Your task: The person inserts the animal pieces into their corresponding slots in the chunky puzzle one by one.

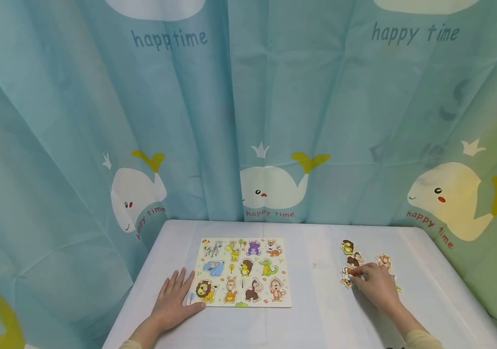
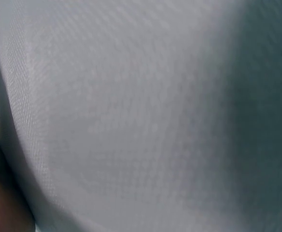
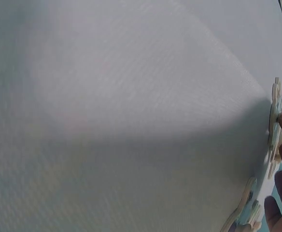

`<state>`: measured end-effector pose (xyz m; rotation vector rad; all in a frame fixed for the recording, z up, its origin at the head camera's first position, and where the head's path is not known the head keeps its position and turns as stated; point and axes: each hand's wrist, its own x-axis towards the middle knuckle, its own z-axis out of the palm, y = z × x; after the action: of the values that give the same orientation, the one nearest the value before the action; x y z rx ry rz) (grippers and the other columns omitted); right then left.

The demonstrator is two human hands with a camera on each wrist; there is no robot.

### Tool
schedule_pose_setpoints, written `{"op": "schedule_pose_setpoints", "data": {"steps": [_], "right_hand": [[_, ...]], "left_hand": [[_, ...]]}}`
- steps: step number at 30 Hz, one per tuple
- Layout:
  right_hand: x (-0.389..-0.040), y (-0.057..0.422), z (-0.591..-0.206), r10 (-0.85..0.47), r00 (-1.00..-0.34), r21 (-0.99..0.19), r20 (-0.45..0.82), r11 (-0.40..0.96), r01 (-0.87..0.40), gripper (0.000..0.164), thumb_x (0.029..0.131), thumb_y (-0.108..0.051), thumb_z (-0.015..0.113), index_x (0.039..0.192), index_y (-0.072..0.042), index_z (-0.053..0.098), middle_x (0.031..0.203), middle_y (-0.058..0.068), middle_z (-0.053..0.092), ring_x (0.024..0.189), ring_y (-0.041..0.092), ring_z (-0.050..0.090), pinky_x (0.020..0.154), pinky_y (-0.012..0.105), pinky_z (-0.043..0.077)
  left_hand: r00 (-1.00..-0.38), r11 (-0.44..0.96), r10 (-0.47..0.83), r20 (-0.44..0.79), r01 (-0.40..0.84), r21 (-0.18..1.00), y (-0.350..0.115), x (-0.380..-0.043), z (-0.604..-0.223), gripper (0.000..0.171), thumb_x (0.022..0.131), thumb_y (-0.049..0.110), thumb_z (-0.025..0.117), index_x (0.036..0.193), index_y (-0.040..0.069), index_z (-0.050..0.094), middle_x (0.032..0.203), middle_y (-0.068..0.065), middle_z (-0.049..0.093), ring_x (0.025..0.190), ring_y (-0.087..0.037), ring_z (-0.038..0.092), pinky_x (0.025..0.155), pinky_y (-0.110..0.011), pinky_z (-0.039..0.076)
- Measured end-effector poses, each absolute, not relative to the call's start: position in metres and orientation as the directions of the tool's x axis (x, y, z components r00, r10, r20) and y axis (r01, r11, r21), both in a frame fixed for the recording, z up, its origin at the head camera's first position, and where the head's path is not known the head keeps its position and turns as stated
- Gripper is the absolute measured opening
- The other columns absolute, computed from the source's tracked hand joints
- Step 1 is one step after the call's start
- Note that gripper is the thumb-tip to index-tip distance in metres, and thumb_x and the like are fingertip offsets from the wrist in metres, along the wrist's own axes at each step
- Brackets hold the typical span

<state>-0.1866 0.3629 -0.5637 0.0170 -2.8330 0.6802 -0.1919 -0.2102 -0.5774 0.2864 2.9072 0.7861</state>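
A flat puzzle board (image 1: 240, 272) printed with several cartoon animals lies at the middle left of the table. My left hand (image 1: 171, 299) rests palm down beside it, fingers extended, thumb on the board's near left corner. At the right, my right hand (image 1: 377, 287) reaches into a loose group of animal puzzle pieces. Its thumb and fingertips pinch a partly hidden puzzle piece (image 1: 350, 272), whose animal I cannot make out. Beyond the fingertips lie a hedgehog piece (image 1: 347, 247) and a gorilla piece (image 1: 355, 259). A monkey piece (image 1: 383, 261) shows above the knuckles.
The table (image 1: 313, 320) has a pale cloth cover. Behind it and along its sides hangs a blue curtain (image 1: 274, 106) with whale prints. A green bit of another piece (image 1: 399, 289) shows past the right hand. Both wrist views show mostly cloth.
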Motion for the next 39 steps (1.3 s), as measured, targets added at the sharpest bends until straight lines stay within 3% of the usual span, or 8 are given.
{"op": "schedule_pose_setpoints", "data": {"steps": [11, 19, 26, 32, 39], "right_hand": [[-0.184, 0.360, -0.565, 0.043, -0.968, -0.423, 0.248, 0.903, -0.069, 0.008, 0.084, -0.017, 0.082, 0.092, -0.015, 0.081, 0.097, 0.008, 0.071, 0.094, 0.036, 0.060, 0.076, 0.056, 0.047], [-0.185, 0.360, -0.565, 0.030, -0.969, -0.422, 0.245, 0.903, -0.079, 0.007, 0.084, -0.015, 0.083, 0.090, -0.013, 0.080, 0.095, 0.009, 0.070, 0.095, 0.037, 0.060, 0.093, 0.065, 0.043], [-0.185, 0.358, -0.564, 0.039, -0.963, -0.425, 0.267, 0.902, -0.081, 0.008, 0.084, -0.019, 0.084, 0.091, -0.016, 0.080, 0.098, 0.007, 0.070, 0.093, 0.034, 0.057, 0.075, 0.055, 0.045], [-0.187, 0.352, -0.564, 0.026, -0.947, -0.428, 0.319, 0.896, -0.120, 0.009, 0.083, -0.019, 0.085, 0.088, -0.016, 0.079, 0.093, 0.006, 0.071, 0.091, 0.035, 0.059, 0.089, 0.059, 0.044], [-0.189, 0.344, -0.564, 0.050, -0.949, -0.413, 0.310, 0.907, -0.087, 0.009, 0.082, -0.021, 0.085, 0.086, -0.017, 0.078, 0.093, 0.005, 0.071, 0.088, 0.031, 0.057, 0.074, 0.046, 0.042]], "left_hand": [[-0.971, 0.860, 0.214, -0.101, 0.139, 0.491, -0.211, -0.192, -0.576, 0.106, 0.084, 0.069, 0.068, 0.160, 0.004, 0.031, 0.167, -0.024, 0.017, 0.154, -0.045, 0.005, 0.123, -0.060, -0.002], [-0.965, 0.881, 0.212, -0.156, 0.120, 0.459, -0.210, -0.191, -0.568, 0.105, 0.085, 0.067, 0.067, 0.161, 0.006, 0.030, 0.168, -0.023, 0.015, 0.154, -0.045, 0.003, 0.123, -0.062, -0.001], [-0.968, 0.879, 0.207, -0.143, 0.120, 0.462, -0.210, -0.191, -0.568, 0.106, 0.084, 0.066, 0.069, 0.160, 0.004, 0.031, 0.167, -0.024, 0.016, 0.154, -0.046, 0.005, 0.123, -0.063, 0.000], [-0.968, 0.886, 0.207, -0.144, 0.123, 0.447, -0.210, -0.191, -0.569, 0.106, 0.084, 0.067, 0.068, 0.160, 0.004, 0.031, 0.167, -0.025, 0.017, 0.154, -0.047, 0.005, 0.123, -0.063, 0.001], [-0.967, 0.888, 0.209, -0.145, 0.125, 0.442, -0.210, -0.192, -0.569, 0.106, 0.084, 0.068, 0.068, 0.161, 0.005, 0.030, 0.168, -0.024, 0.016, 0.154, -0.046, 0.005, 0.123, -0.063, 0.000]]}}
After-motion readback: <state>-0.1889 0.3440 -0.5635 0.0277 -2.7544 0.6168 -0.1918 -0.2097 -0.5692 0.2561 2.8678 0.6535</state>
